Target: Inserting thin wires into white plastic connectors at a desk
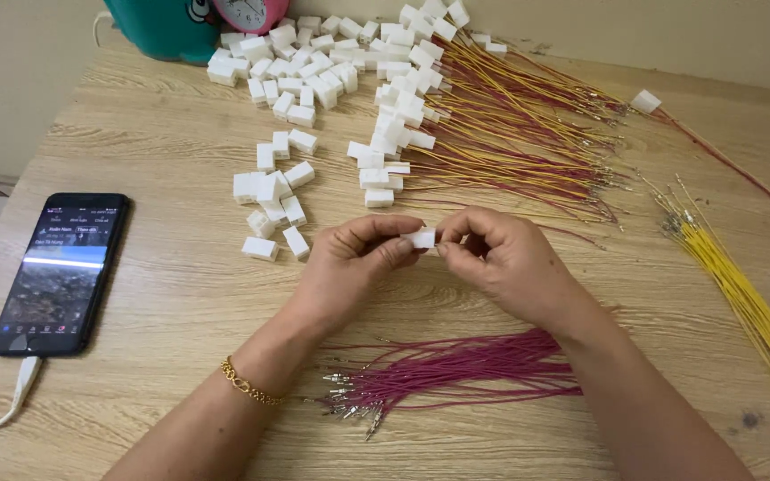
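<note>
Nearest the camera, on the wooden table (162, 294), lies a bundle of magenta wires (465, 367) with metal terminals at their left ends, between the two forearms; a gold bracelet (249, 384) circles the left wrist. Just beyond, the left hand (349, 263) pinches a small white connector housing (421, 238) between thumb and fingers, clamped on it above the table; the right hand (505, 258) meets it from the other side, its fingertips closed together against the housing's right end, though whether they grip a wire there cannot be told. Off to the left, a black smartphone (61, 273) rests screen up with a white cable (11, 405) plugged in; along the right edge runs a bundle of yellow wires (750, 303). Farther back sits a heap of loose white housings (282, 107), and beside it, finished housings with red and yellow wires (510, 134) fanned out rightward; at the far edge stand a teal object (158, 27) and a pink clock (247, 13).
</note>
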